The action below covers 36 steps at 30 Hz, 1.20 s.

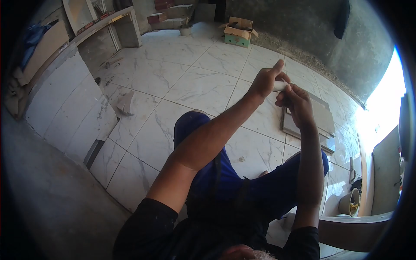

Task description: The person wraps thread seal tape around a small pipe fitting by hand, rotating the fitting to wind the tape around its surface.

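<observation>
My left hand (264, 82) is stretched out in front of me, its thumb pointing up and its fingers closed round a small white cylindrical piece (280, 86). My right hand (297, 102) meets it at the piece's right end, thumb and forefinger pinched together there. A thin light line shows near the fingertips, too small to name. Beneath and beyond my right hand, a stack of flat grey tiles or boards (323, 113) lies on the floor.
White marbled tiles (182, 82) cover the floor. An open cardboard box (238, 32) stands by the far wall, with a small pot (186, 30) to its left. On the left is a white counter (65, 104); a broken piece (125, 103) lies beside it. A bucket (349, 203) stands at right.
</observation>
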Motion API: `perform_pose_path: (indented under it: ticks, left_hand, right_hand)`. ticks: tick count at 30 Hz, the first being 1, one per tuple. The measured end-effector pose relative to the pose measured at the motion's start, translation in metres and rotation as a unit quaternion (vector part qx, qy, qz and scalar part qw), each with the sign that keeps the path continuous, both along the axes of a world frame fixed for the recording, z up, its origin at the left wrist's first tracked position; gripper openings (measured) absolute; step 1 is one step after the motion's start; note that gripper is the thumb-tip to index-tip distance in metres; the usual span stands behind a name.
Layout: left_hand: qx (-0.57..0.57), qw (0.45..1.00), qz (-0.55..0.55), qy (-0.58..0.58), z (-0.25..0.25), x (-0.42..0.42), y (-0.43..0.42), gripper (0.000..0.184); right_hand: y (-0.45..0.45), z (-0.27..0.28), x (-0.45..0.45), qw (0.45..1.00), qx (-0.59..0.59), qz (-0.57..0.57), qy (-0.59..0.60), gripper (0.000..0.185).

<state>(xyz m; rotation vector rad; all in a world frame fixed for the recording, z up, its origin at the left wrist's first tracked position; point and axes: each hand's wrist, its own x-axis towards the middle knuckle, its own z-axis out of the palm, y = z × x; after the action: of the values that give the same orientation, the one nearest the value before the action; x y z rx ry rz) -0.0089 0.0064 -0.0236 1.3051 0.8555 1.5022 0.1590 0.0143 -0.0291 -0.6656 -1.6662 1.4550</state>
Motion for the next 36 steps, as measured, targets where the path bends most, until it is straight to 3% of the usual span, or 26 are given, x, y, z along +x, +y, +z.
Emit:
perform_pose_path:
  ticks: [36]
  left_hand:
    - [0.015, 1.000, 0.002, -0.003, -0.0038, 0.0002, 0.0042, 0.070]
  right_hand:
    - [-0.0022, 0.0003, -0.0013, 1.000, -0.005, -0.001, 0.006, 0.030]
